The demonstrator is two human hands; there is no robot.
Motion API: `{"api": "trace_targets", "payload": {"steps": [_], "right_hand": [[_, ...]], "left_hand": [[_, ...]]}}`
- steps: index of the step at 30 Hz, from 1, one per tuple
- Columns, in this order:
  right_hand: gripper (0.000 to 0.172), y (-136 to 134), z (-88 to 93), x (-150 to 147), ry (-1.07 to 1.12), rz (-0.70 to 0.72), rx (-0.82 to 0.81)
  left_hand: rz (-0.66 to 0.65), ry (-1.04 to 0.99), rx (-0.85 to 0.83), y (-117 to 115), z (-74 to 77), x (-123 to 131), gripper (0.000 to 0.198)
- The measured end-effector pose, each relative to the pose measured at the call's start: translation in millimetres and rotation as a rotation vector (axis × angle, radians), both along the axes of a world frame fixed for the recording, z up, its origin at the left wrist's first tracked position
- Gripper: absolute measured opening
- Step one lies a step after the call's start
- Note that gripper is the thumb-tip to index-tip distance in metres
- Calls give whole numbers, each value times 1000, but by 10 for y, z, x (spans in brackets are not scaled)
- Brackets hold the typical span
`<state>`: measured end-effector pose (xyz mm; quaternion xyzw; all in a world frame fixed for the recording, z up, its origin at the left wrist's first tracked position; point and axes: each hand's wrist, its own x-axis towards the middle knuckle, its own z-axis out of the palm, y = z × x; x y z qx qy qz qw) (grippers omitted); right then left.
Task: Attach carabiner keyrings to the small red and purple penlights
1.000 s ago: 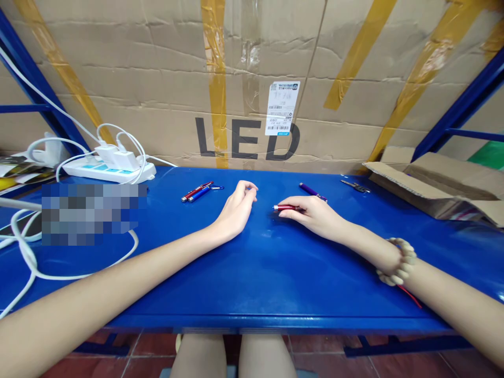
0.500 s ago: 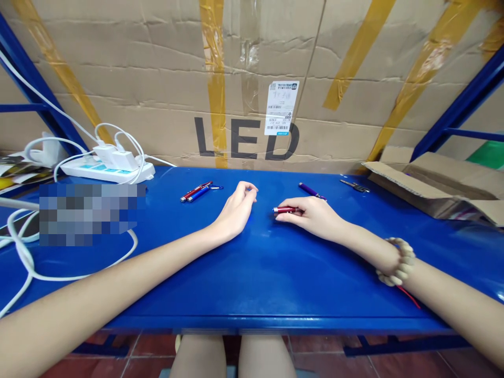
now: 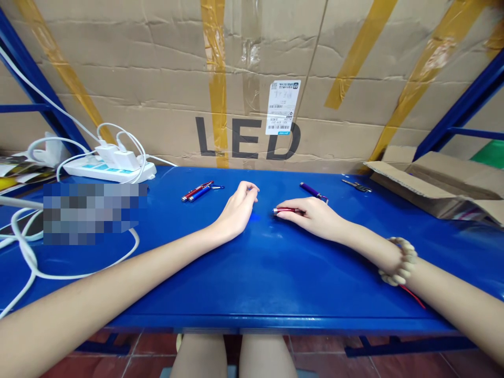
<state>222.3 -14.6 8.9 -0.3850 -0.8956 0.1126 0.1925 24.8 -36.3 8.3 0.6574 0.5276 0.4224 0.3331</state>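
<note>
The pen (image 3: 288, 210) is slim and glossy red, with a shiny silver tip. It lies almost level, tip towards the left, gripped between the thumb and fingers of the right hand (image 3: 315, 215), which hide its rear part. It sits low over the middle of the counter (image 3: 252, 278); whether it touches is unclear. A bright blue patch (image 3: 255, 217) shows beyond the tip.
</note>
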Motion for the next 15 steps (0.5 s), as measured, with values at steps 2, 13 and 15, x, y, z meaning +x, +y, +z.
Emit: {"api": "trace_targets", "payload": {"steps": [2,13,15], "right_hand": [[33,4,-4,0,-5,-1,10],[33,14,-8,13,10,18,-11],[33,13,-2,10,12,18,-9]], "left_hand": [[-2,5,0,0,1,-1,23],[1,5,5,0,1,2,24],[3,14,8,3,-3,-1,24]]}}
